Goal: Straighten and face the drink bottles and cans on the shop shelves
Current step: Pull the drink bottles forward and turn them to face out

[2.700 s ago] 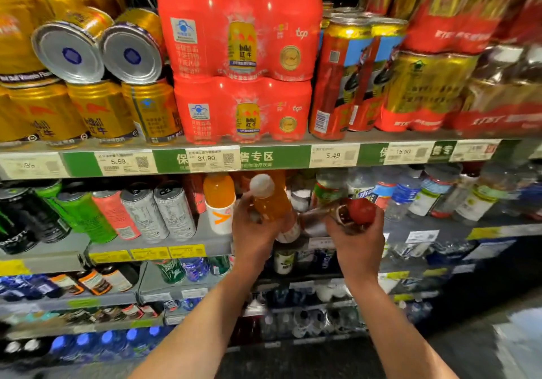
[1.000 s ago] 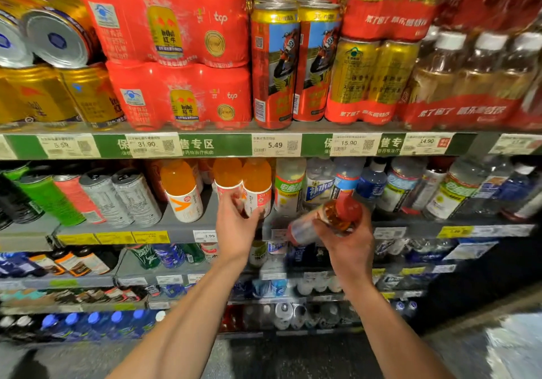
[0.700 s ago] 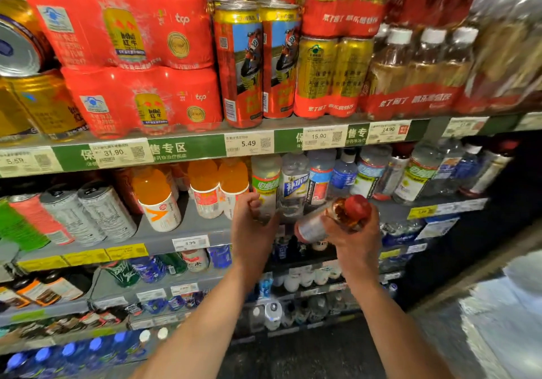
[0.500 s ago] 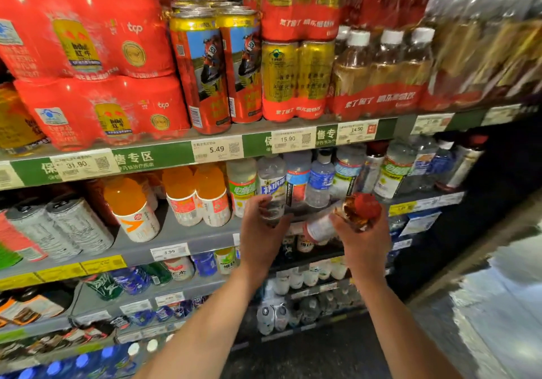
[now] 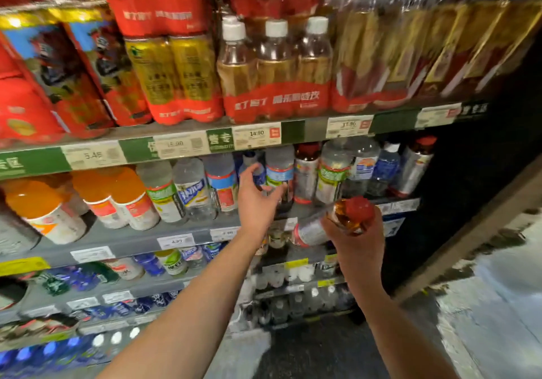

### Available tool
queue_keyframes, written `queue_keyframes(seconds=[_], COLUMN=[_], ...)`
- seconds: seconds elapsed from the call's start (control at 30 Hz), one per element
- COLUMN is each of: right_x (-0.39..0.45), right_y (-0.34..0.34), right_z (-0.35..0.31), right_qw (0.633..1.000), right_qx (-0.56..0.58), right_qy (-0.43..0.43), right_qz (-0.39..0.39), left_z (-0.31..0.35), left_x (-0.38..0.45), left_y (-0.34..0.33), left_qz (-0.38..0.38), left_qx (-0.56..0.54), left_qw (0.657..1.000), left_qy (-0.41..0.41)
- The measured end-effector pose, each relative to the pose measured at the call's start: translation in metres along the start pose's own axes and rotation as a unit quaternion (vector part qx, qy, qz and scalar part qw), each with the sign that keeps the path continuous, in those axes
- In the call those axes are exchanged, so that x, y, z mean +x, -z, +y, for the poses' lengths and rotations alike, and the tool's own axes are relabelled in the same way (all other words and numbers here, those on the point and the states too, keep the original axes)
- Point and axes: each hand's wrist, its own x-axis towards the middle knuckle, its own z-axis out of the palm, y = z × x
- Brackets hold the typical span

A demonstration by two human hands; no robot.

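The right hand (image 5: pixel 356 242) is clamped on a red-capped bottle (image 5: pixel 331 223) of amber drink, held on its side out in front of the middle shelf (image 5: pixel 187 233), cap toward the camera and base pointing at the shelf's front edge. The bottle is clear of the shelf and touches nothing else.

The left hand (image 5: pixel 258 199) reaches into the middle shelf with its grip apart, fingers spread and relaxed. The fingertips are at a small blue-labelled bottle (image 5: pixel 252 167) and a clear bottle with a pale blue band (image 5: pixel 280 170); contact cannot be made out through the blur.

To the right of that hand stands a row of upright bottles running to the shelf's right end: another red-capped one (image 5: pixel 306 173), a green-labelled clear bottle (image 5: pixel 333 173), then more up to a last red-capped bottle (image 5: pixel 416 164) at the end. To the left, clear bottles (image 5: pixel 190 188) and orange drinks (image 5: pixel 129 199) stand close to the front edge, packed side by side.

A gap in the row shows just below the left hand, at the front edge, where bare grey shelf is visible.

The upper shelf (image 5: pixel 305 131) carries shrink-wrapped packs of white-capped bottles (image 5: pixel 275 67), set right at its price-tag strip. Past the right end of the shelving lies open floor (image 5: pixel 498 305).
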Motion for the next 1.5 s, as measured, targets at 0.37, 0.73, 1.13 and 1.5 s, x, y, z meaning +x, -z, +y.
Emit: queue_keyframes(seconds=[0.37, 0.73, 1.13, 1.5], right_x=[0.033, 0.041, 0.039, 0.047], right_y=[0.026, 0.014, -0.05, -0.114], right_z=[0.023, 0.012, -0.022, -0.041], right_qw=[0.993, 0.992, 0.995, 0.978], right_qx=[0.069, 0.085, 0.034, -0.129], right_qy=[0.002, 0.024, 0.058, 0.12], right_qz=[-0.099, -0.092, -0.072, -0.109], left_z=[0.024, 0.009, -0.015, -0.029], left_x=[0.031, -0.028, -0.063, -0.07], left_y=[-0.042, -0.013, 0.062, 0.112], left_qz=[0.055, 0.091, 0.145, 0.166], left_qx=[0.134, 0.083, -0.137, -0.132], left_qw=[0.987, 0.992, 0.972, 0.968], left_qy=[0.075, 0.014, 0.127, 0.132])
